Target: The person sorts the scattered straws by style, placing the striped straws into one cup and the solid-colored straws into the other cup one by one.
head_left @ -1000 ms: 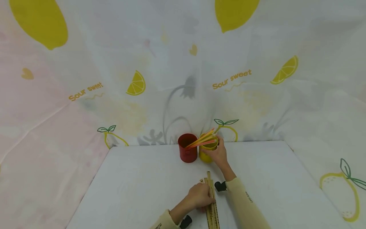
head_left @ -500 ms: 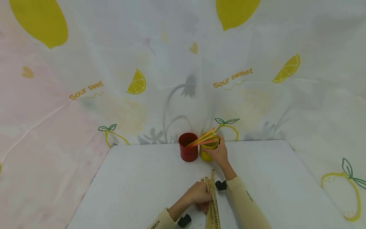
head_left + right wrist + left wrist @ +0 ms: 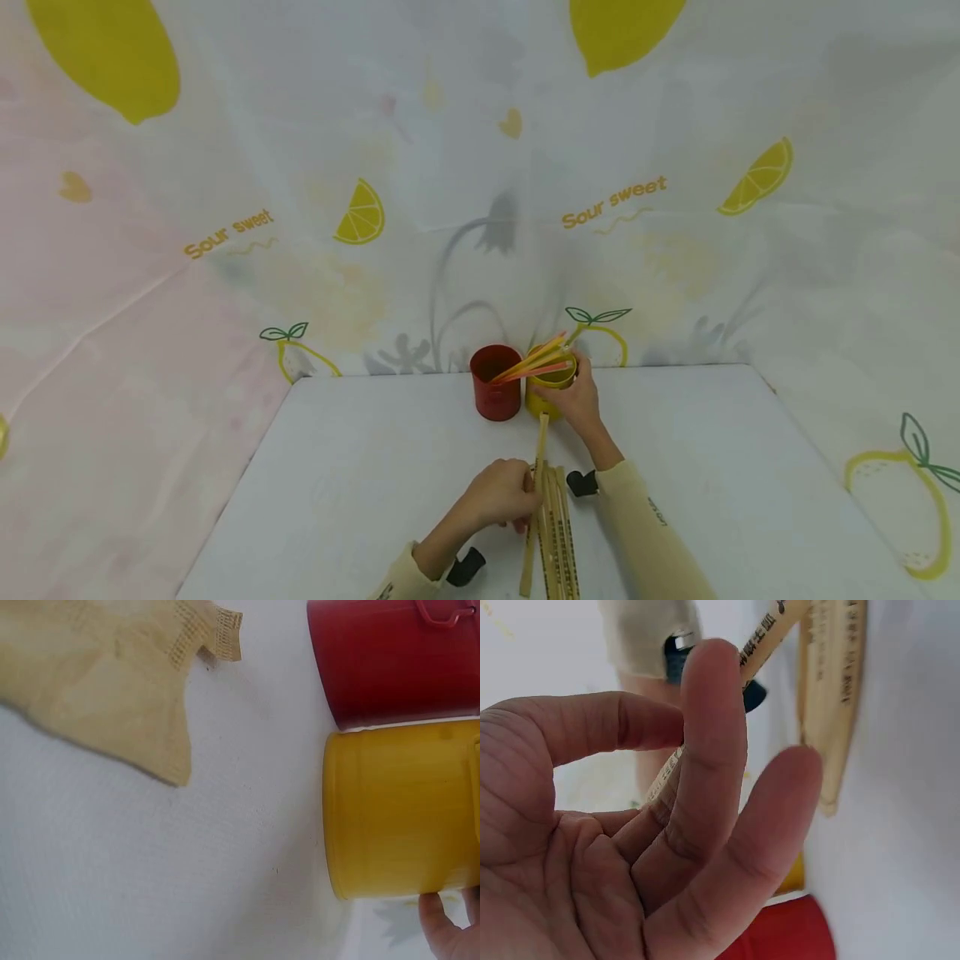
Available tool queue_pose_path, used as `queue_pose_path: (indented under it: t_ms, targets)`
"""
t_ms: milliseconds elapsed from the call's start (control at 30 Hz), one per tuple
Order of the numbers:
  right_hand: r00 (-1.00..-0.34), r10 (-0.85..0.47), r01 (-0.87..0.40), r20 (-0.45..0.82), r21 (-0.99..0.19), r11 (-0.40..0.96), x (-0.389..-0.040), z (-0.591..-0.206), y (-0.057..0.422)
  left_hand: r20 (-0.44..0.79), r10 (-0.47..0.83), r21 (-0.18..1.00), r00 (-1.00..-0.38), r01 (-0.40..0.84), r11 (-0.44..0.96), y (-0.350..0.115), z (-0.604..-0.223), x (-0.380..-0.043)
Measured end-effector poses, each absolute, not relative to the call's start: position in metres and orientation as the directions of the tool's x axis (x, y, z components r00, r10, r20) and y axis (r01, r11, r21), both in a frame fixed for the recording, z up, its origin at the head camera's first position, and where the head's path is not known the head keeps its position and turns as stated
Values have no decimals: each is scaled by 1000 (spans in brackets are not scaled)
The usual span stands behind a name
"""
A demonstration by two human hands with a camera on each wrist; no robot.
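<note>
My left hand (image 3: 498, 492) pinches one long pack of paper-wrapped chopsticks (image 3: 542, 437), printed with dark characters, between thumb and fingers. This pack slants over the left side of a loose bundle of similar packs (image 3: 558, 542) on the table. In the left wrist view the fingertips partly cover the held pack (image 3: 765, 646). Farther back, my right hand (image 3: 576, 402) grips a yellow pail (image 3: 401, 814) by its right side and rim. A red pail (image 3: 497, 404) stands close to its left. Several thin yellow, orange and pink sticks (image 3: 534, 364) lean out of the red pail across the yellow pail's mouth.
The white table (image 3: 360, 483) ends at the back against a wall cloth (image 3: 420, 275) printed with lemons. Black wrist-worn pieces (image 3: 467, 567) sit by both sleeves (image 3: 652, 517), close above the table.
My left hand has shifted left and slightly forward, drawing one chopstick pack away from the bundle, its far end now reaching toward the yellow pail. My right hand stays on that pail.
</note>
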State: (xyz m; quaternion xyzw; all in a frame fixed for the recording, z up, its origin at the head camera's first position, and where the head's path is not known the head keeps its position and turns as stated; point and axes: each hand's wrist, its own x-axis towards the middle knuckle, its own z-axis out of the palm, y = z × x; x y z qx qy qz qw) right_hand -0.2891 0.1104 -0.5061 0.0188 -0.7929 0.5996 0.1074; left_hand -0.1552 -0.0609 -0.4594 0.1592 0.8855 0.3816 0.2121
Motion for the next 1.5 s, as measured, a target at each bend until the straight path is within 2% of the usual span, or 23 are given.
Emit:
queue_pose_path:
  t_ms: [267,367,533,800,1033,1267,1500]
  targets:
    - [-977,101,-155,189,-949,276,-292,-507,111,38,380,573,-924,332,749,-60,-434,-157]
    - [-974,98,-171,206,-944,281,-293,-508,112,161,365,521,-917,393,758,-56,-423,-156]
    - [-969,106,-183,222,-937,297,-292,-507,112,331,328,511,-885,460,726,-51,-407,-158]
    - [-959,109,-221,261,-931,291,-293,-510,113,573,198,463,-795,513,723,-40,-392,-171]
    - [-967,104,-193,234,-933,305,-294,-511,114,737,149,404,-659,607,684,-29,-396,-182]
    - [-965,97,-203,245,-926,319,-294,-511,114,798,123,366,-590,636,680,-23,-400,-188]
    - [-950,79,-269,302,-919,287,-293,-513,116,840,167,238,-516,628,741,-17,-415,-195]
